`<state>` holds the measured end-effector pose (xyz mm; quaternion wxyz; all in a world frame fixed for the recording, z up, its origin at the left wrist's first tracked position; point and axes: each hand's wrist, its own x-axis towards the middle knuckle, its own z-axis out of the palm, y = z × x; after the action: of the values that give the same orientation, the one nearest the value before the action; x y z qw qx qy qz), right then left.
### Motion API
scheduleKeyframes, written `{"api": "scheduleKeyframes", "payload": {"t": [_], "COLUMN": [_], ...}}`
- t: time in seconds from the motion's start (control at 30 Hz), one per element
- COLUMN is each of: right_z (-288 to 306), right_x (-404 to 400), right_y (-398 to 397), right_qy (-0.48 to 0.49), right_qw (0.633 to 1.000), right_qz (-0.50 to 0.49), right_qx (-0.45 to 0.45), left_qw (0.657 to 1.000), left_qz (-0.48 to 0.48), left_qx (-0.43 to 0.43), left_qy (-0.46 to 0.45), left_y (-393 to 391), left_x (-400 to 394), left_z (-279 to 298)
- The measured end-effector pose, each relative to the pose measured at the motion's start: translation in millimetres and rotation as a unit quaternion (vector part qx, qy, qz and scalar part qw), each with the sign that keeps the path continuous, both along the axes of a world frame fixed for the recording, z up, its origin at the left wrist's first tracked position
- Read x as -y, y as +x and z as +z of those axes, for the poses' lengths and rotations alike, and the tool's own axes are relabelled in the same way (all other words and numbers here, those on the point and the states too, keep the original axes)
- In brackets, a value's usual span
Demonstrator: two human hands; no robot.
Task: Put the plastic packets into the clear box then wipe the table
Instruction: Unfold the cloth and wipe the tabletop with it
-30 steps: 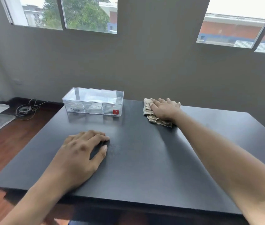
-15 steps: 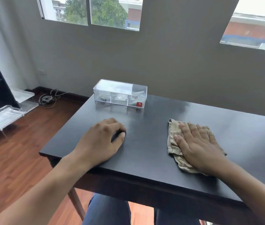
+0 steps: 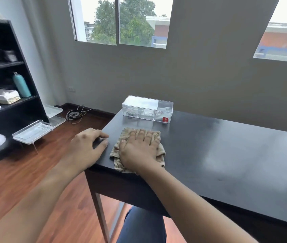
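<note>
From the head camera, a black table [image 3: 227, 155] fills the right and middle of the view, seen from its near left corner. The right hand [image 3: 139, 148] lies palm down on a beige cloth [image 3: 120, 151], its fingers [image 3: 145, 136] spread flat and pointing toward the far edge; it is open and pressing on the fabric, not gripping it. The cloth is rumpled, and its near edge hangs slightly over the table's front edge.

Just to the left, the left hand [image 3: 86, 148] rests on the table's left corner, loosely curled with the fingertips and thumb touching the dark surface. It holds nothing. The 2 hands are close together but not touching.

At the far left of the tabletop stands the clear box [image 3: 147, 109], lid on, with a small red label at its front right. Through its front wall, 3 compartments show, and the plastic packets [image 3: 146, 113] lie inside them; their details are too small to make out.

Beyond the table, on the wooden floor [image 3: 16, 181], sit a clear tray [image 3: 32, 131] and a coil of cable [image 3: 74, 114]. A dark shelf unit [image 3: 30, 88] at the left holds a teal bottle [image 3: 21, 85].
</note>
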<state>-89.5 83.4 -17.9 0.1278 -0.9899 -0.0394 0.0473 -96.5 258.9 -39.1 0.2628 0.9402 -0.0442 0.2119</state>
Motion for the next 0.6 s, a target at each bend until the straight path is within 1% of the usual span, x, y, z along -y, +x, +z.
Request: {"api": "scheduleKeyframes", "payload": {"t": [0.07, 0.1, 0.17, 0.2, 0.23, 0.27, 0.33, 0.4, 0.5, 0.53, 0.6], "right_z": [1.3, 2.8, 7.0, 8.3, 9.1, 9.4, 9.1, 7.7, 4.2, 2.2, 1.4], "right_x": [-6.0, -1.3, 20.5, 34.4, 48.5, 61.4, 78.2, 80.9, 75.4, 73.7, 74.7], "right_y": [4.6, 7.4, 14.0, 18.8, 23.7, 27.8, 32.6, 34.4, 35.7, 35.5, 32.7], "right_qy": [0.024, 0.061, 0.152, 0.167, 0.145, 0.107, 0.057, 0.061, 0.115, 0.136, 0.170], "right_qw": [0.998, 0.995, 0.986, 0.983, 0.985, 0.989, 0.996, 0.998, 0.993, 0.990, 0.983], "right_qz": [0.059, 0.077, 0.068, 0.044, 0.013, -0.013, -0.036, -0.030, -0.002, 0.008, 0.020], "right_qx": [-0.009, -0.008, 0.025, 0.062, 0.093, 0.100, 0.051, 0.010, 0.029, 0.043, 0.070], "left_qw": [1.000, 1.000, 0.997, 0.994, 0.990, 0.983, 0.969, 0.960, 0.966, 0.972, 0.987], "left_qz": [0.013, 0.016, 0.026, 0.037, 0.052, 0.068, 0.094, 0.108, 0.103, 0.092, 0.058], "left_qx": [-0.009, -0.016, -0.042, -0.063, -0.089, -0.118, -0.172, -0.201, -0.209, -0.197, -0.151], "left_qy": [0.000, 0.014, 0.059, 0.081, 0.102, 0.121, 0.152, 0.163, 0.115, 0.091, 0.012], "left_y": [-3.3, -4.3, -5.0, -3.4, 0.4, 5.8, 18.5, 30.1, 36.1, 34.5, 28.8], "left_x": [2.3, 5.5, 16.3, 22.5, 28.1, 33.5, 43.3, 50.3, 56.8, 58.5, 62.8], "left_z": [3.6, 5.3, 10.6, 14.1, 17.2, 20.0, 24.5, 27.0, 27.4, 27.6, 27.2]}}
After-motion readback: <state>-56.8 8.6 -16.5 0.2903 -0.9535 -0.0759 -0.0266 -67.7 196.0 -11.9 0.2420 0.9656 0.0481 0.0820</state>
